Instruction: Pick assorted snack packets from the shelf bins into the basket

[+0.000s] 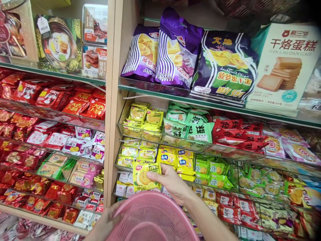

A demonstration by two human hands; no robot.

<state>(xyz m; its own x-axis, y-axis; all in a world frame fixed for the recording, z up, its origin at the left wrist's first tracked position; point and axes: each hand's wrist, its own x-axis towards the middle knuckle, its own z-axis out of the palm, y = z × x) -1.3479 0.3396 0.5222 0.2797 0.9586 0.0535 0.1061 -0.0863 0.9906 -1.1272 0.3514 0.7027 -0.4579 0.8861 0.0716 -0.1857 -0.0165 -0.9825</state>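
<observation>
Here the right hand (173,182) is closed on a yellow biscuit packet (142,178), with the thumb across the printed front near its right edge and the fingers tucked behind. The packet is held upright just in front of the left end of a low shelf tier (119,168), close to the wooden upright (112,134) and just above the far rim of the pink basket (152,217). The left hand (106,221) is clenched over the basket's near-left rim and carries it below the shelf.

The packet looks light, with a glossy film that is probably slippery and crinkles easily. The round biscuits pictured on it are likely brittle, so a pinch at a side seam seems safer than squeezing across the middle. The basket looks like stiff, perforated plastic, and its rim gives a sure hold.

More yellow packets (173,157) fill the tier behind. Green packets (213,170) lie to their right, and purple chip bags (178,50) stand at the top shelf's front edge.
</observation>
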